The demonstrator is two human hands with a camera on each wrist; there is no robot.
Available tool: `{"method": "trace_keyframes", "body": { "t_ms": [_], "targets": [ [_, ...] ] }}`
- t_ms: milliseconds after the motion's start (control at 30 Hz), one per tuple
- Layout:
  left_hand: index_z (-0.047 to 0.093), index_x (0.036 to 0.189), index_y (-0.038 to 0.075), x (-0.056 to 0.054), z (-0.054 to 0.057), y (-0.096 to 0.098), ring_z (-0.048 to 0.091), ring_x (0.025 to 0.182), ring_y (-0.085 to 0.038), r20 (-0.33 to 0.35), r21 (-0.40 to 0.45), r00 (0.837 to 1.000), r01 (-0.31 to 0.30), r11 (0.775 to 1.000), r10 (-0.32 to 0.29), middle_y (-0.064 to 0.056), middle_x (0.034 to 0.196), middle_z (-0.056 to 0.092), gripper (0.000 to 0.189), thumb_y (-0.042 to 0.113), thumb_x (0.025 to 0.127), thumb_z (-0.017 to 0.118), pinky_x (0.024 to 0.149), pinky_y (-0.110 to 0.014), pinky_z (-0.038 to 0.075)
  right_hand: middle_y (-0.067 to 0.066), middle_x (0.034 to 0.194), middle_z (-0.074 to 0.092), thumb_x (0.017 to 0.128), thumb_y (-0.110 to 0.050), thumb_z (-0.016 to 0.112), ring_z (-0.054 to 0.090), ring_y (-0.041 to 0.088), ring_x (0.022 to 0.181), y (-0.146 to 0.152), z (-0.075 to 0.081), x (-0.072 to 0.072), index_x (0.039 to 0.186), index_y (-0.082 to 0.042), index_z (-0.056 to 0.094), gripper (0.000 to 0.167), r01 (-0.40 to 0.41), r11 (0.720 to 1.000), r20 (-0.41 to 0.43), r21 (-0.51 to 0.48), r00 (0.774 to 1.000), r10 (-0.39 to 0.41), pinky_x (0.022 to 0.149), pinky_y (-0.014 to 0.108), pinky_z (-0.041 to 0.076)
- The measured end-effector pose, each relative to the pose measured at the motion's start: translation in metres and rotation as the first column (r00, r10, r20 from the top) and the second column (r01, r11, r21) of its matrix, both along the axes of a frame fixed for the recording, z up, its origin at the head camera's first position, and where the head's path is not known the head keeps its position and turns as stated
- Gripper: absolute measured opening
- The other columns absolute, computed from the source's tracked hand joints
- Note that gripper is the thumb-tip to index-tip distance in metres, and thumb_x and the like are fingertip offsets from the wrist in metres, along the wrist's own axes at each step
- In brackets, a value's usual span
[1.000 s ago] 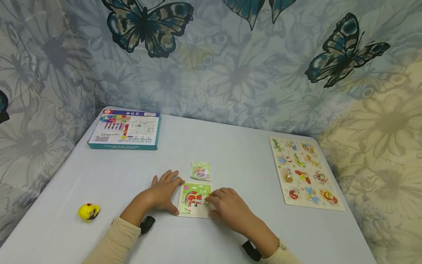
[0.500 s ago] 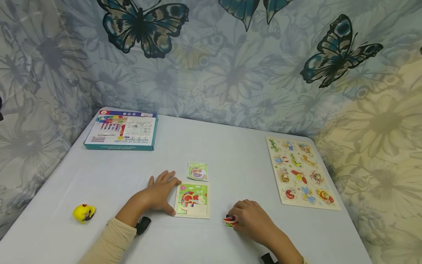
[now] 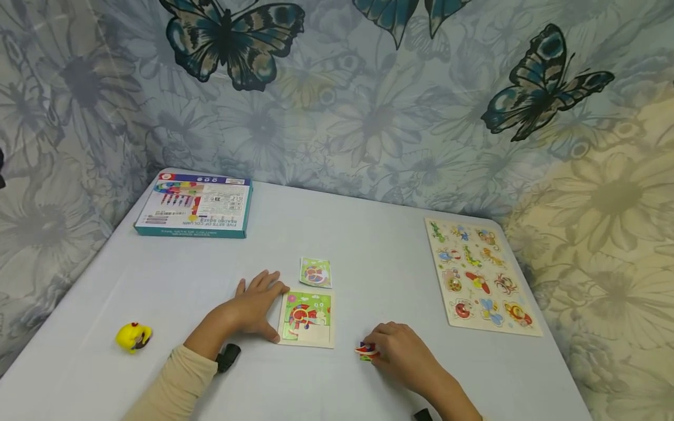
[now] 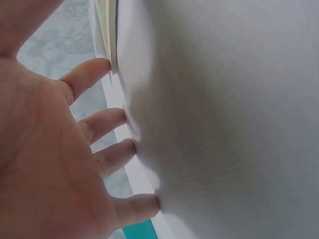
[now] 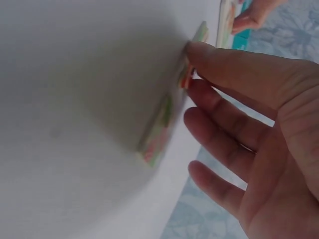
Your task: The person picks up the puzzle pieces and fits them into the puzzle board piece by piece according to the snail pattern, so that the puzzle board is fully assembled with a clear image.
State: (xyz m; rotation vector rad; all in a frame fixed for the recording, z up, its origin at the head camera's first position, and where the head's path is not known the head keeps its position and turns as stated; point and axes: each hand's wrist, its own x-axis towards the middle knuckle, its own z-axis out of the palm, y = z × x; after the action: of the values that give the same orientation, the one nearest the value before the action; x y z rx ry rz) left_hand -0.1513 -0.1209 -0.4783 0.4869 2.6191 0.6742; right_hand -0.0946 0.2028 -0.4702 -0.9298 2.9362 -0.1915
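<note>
A small wooden puzzle board lies mid-table, its green and red picture pieces set in it and bare wood showing along the lower right. My left hand rests beside it with fingers spread; in the left wrist view a fingertip touches the board's edge and the other fingertips press on the table. To the right of the board, my right hand pinches a red puzzle piece between thumb and fingers. In the right wrist view, another puzzle piece lies on the table near the fingertips.
Just behind the board lies a small picture card. A larger animal puzzle board is at the right, a flat teal-edged box at the back left, and a small yellow toy at the left. Patterned wall covering rises behind the table.
My right hand has left the puzzle board's right side and moved right and nearer, to the loose pieces, where it now pinches one. My left hand stays at the board's left edge.
</note>
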Motion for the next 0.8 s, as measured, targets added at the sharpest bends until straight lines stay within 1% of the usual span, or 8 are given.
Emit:
{"method": "trace_keyframes", "body": {
  "t_ms": [100, 200, 433, 533, 600, 800],
  "targets": [
    [0.049, 0.135, 0.015, -0.001, 0.001, 0.0, 0.009, 0.148, -0.041, 0.007, -0.002, 1.0, 0.001, 1.0, -0.001, -0.017, 0.159, 0.022, 0.09, 0.031, 0.058, 0.093, 0.109, -0.073, 0.005, -0.008, 0.093, 0.07, 0.07, -0.019, 0.086, 0.062, 0.011, 0.088, -0.005, 0.002, -0.001, 0.094, -0.018, 0.075, 0.025, -0.005, 1.0, -0.008, 0.007, 1.0, 0.005, 0.086, 0.041, 0.051],
    [0.048, 0.136, 0.015, -0.002, 0.002, 0.0, 0.008, 0.148, -0.041, 0.008, -0.003, 1.0, 0.001, 1.0, -0.001, -0.017, 0.159, 0.021, 0.09, 0.03, 0.059, 0.093, 0.109, -0.073, 0.005, -0.008, 0.094, 0.07, 0.071, -0.02, 0.086, 0.062, 0.01, 0.088, -0.015, 0.006, -0.004, 0.094, -0.018, 0.075, 0.025, -0.029, 1.0, -0.027, 0.003, 0.999, 0.029, 0.086, 0.04, 0.051],
    [0.049, 0.136, 0.014, -0.002, 0.003, 0.0, 0.009, 0.147, -0.041, 0.005, -0.013, 1.0, 0.002, 1.0, -0.002, -0.017, 0.158, 0.022, 0.091, 0.031, 0.059, 0.093, 0.109, -0.073, 0.007, -0.006, 0.097, 0.069, 0.076, -0.022, 0.083, 0.061, 0.011, 0.089, -0.053, 0.011, -0.014, 0.098, -0.018, 0.074, 0.025, -0.141, 0.99, -0.065, -0.009, 0.988, 0.14, 0.087, 0.037, 0.051],
    [0.049, 0.136, 0.014, -0.001, 0.003, 0.0, 0.009, 0.148, -0.041, 0.01, -0.007, 1.0, 0.002, 1.0, -0.002, -0.017, 0.159, 0.022, 0.09, 0.032, 0.059, 0.093, 0.109, -0.073, 0.005, -0.007, 0.095, 0.067, 0.078, -0.023, 0.081, 0.06, 0.01, 0.086, -0.068, 0.009, -0.018, 0.099, -0.019, 0.074, 0.022, -0.184, 0.983, -0.081, -0.008, 0.98, 0.182, 0.087, 0.035, 0.05],
    [0.049, 0.136, 0.014, -0.001, 0.003, 0.0, 0.009, 0.147, -0.041, 0.01, 0.002, 1.0, 0.005, 1.0, -0.005, -0.018, 0.158, 0.022, 0.089, 0.031, 0.06, 0.092, 0.109, -0.073, 0.005, -0.007, 0.095, 0.066, 0.079, -0.024, 0.08, 0.059, 0.01, 0.087, -0.077, 0.007, -0.02, 0.101, -0.019, 0.074, 0.023, -0.204, 0.979, -0.094, -0.001, 0.975, 0.203, 0.088, 0.034, 0.05],
    [0.049, 0.135, 0.014, -0.001, 0.003, -0.001, 0.009, 0.147, -0.042, 0.011, 0.014, 1.0, 0.015, 1.0, -0.015, -0.019, 0.158, 0.022, 0.088, 0.031, 0.061, 0.092, 0.108, -0.074, 0.005, -0.006, 0.1, 0.067, 0.082, -0.024, 0.078, 0.061, 0.012, 0.095, -0.093, -0.001, -0.023, 0.108, -0.022, 0.073, 0.026, -0.22, 0.974, -0.11, 0.049, 0.968, 0.224, 0.092, 0.033, 0.05]
  ]
}}
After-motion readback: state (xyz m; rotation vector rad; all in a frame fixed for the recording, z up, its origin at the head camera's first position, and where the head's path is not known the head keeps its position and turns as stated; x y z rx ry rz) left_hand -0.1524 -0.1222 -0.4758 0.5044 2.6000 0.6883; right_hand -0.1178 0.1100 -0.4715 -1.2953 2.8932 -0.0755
